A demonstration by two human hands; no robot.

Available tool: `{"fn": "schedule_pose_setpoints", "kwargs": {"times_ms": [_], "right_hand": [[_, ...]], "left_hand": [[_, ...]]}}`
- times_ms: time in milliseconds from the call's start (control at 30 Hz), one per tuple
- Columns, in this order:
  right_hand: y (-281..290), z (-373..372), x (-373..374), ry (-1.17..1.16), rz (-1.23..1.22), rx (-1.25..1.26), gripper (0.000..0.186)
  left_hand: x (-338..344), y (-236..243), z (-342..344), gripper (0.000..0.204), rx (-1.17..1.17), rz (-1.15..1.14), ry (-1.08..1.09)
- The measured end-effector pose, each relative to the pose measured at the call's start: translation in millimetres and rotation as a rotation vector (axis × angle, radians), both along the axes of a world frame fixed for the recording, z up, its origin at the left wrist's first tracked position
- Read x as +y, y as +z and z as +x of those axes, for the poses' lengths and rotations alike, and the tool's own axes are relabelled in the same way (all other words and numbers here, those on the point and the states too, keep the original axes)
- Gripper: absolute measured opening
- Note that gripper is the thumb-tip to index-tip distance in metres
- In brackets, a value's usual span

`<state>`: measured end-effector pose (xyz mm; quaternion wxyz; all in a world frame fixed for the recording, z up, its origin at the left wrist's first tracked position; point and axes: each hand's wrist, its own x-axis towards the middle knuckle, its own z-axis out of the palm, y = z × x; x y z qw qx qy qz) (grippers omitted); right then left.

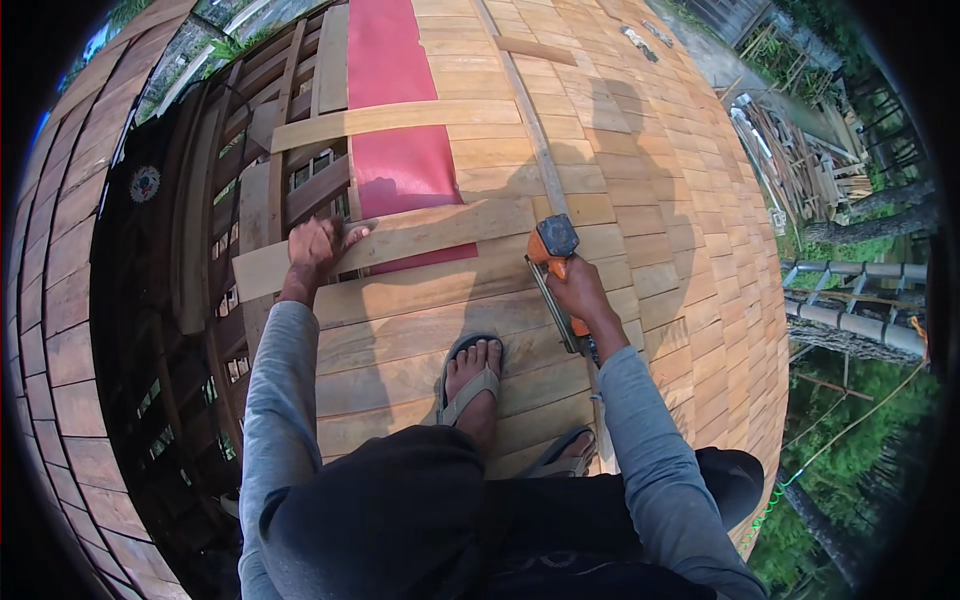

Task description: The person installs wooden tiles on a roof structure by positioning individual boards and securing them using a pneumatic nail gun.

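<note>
My left hand (316, 248) is closed at the left part of a long wooden plank (440, 232), its fingers curled and its thumb lying along the plank. This plank lies across a strip of red sheet (398, 165), its right end close to the tool. In my right hand (583, 292) is an orange and black nail gun (556, 240), gripped by its handle. The tool's head rests by the plank's right end, and its long magazine points back toward my feet. Another plank (400, 118) crosses the red sheet farther off.
Overlapping wooden shingles (700, 300) cover the sloping roof, with a long thin batten (530, 130) running up it. Open framing (230, 190) shows at the left. My sandalled foot (472, 385) stands on laid planks. A metal ladder (855, 315) and a green coiled hose (765, 515) are at the right edge.
</note>
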<state>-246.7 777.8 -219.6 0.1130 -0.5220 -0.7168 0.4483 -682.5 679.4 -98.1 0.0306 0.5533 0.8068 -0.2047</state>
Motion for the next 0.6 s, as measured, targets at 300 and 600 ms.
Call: {"fn": "schedule_pose_setpoints", "kwargs": {"times_ms": [300, 600], "right_hand": [[25.5, 47.2, 29.2, -0.233, -0.093, 0.066, 0.037], [46.0, 57.4, 49.7, -0.355, -0.069, 0.075, 0.036]], "left_hand": [[-14.1, -65.5, -32.5, 0.065, -0.137, 0.158, -0.14], [-12.0, -73.6, -32.1, 0.071, -0.228, 0.13, -0.031]]}}
